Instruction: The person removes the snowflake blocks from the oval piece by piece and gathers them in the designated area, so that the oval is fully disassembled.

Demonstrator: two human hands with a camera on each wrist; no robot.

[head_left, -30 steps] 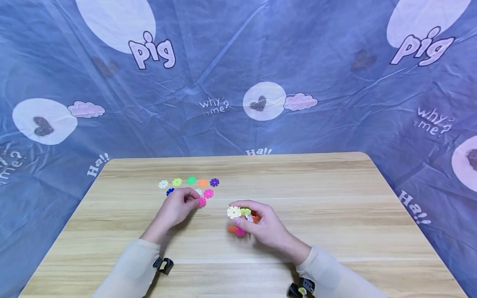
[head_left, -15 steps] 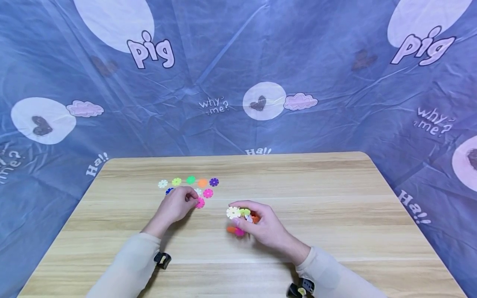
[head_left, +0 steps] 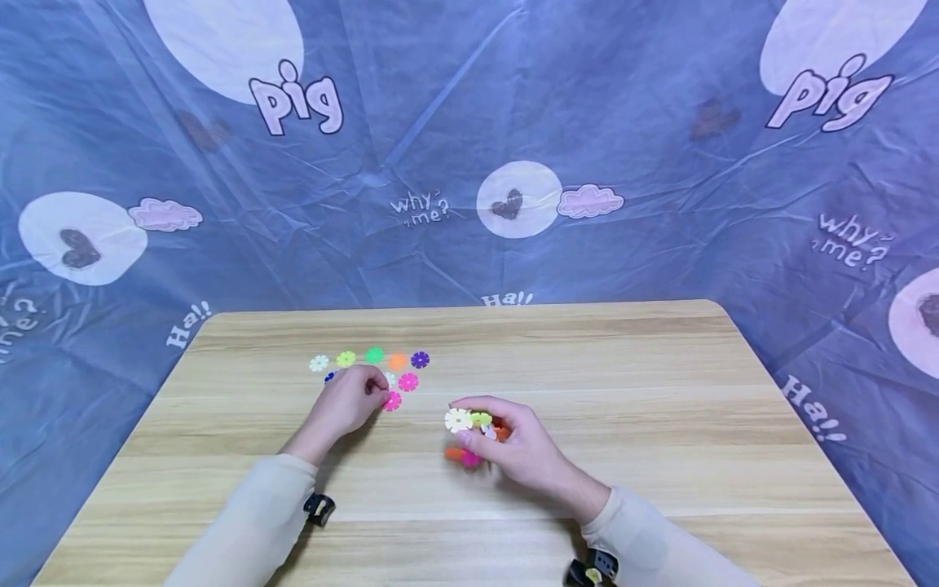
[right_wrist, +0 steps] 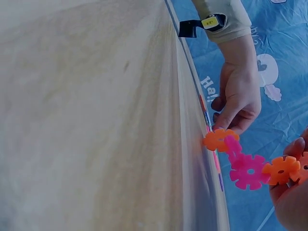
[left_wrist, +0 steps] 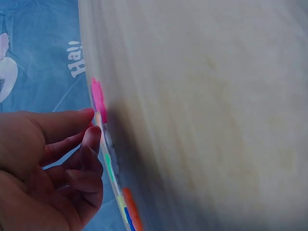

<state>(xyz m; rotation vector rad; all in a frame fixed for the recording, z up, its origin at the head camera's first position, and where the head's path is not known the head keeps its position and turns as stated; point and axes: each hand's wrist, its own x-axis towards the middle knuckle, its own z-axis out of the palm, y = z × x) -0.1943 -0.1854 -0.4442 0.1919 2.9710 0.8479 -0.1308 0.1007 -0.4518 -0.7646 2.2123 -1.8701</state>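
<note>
My left hand (head_left: 341, 412) reaches to the loose discs, its thumb and index finger pinching the edge of a pink snowflake disc (head_left: 394, 400) low over the wooden table. In the left wrist view this pink disc (left_wrist: 99, 101) shows nearly edge-on at the fingertips; the other fingers curl inward. My right hand (head_left: 528, 452) holds a joined chain of snowflake discs, with a white disc (head_left: 458, 421) and a yellow-green disc (head_left: 480, 419) on top. Below hang an orange disc (right_wrist: 220, 139) and a pink disc (right_wrist: 249, 172). The palm hides part of the chain.
Behind the left hand lie several loose discs in rows, among them a green disc (head_left: 375, 355), a purple disc (head_left: 420, 359) and another pink disc (head_left: 407, 381). My left hand partly covers a blue disc (head_left: 330, 377). A blue printed cloth (head_left: 440, 261) rises behind the table (head_left: 623, 367).
My left hand has shifted slightly left, and the pink disc at its fingertips has come slightly nearer, with more of it showing. The right hand keeps its hold on the chain, almost still.
</note>
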